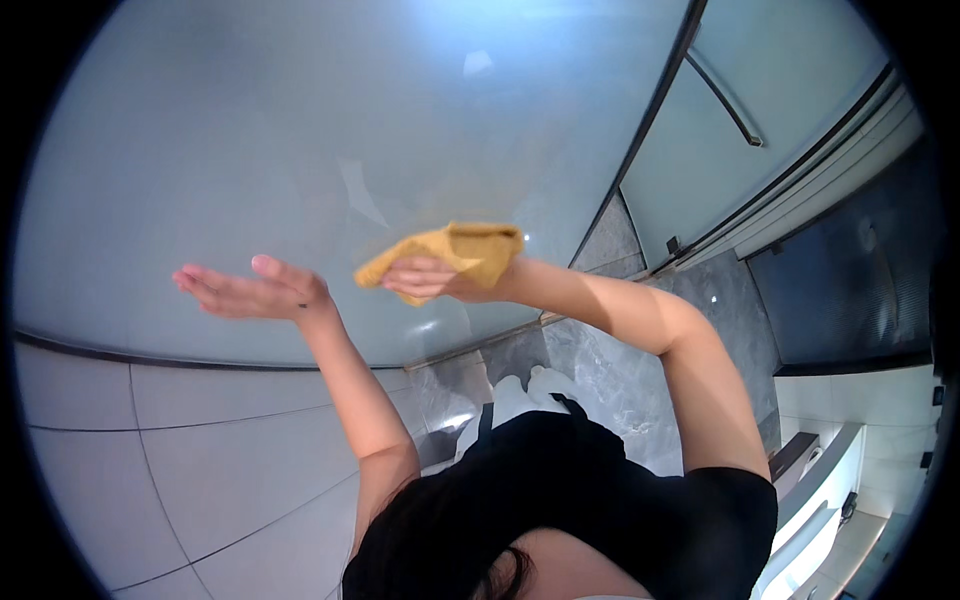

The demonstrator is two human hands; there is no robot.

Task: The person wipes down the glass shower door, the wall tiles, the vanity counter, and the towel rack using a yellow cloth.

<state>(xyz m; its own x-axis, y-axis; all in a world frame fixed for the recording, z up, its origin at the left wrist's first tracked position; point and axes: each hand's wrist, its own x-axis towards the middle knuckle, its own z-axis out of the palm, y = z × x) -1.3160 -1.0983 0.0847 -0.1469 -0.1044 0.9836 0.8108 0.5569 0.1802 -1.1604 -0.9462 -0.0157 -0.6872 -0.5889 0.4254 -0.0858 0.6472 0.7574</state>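
Note:
A folded yellow cloth [480, 251] is gripped in my right hand [424, 279], its fingers pointing left. The cloth lies against or very close to a large frosted glass panel [262, 165]; I cannot tell whether it touches all along. To the left, my left hand [251, 295] is raised with nothing in it. Its thumb stands apart from the fingers, which are slightly blurred. The glass is near this hand too, but contact cannot be made out.
A dark-framed glass door with a dark bar handle [724, 97] stands at upper right. Pale wall tiles [225, 390] meet the panel at left. Grey marbled floor tiles [615, 375] lie below. A white basin [802, 540] and a dark ribbed glass door [840, 277] are on the right.

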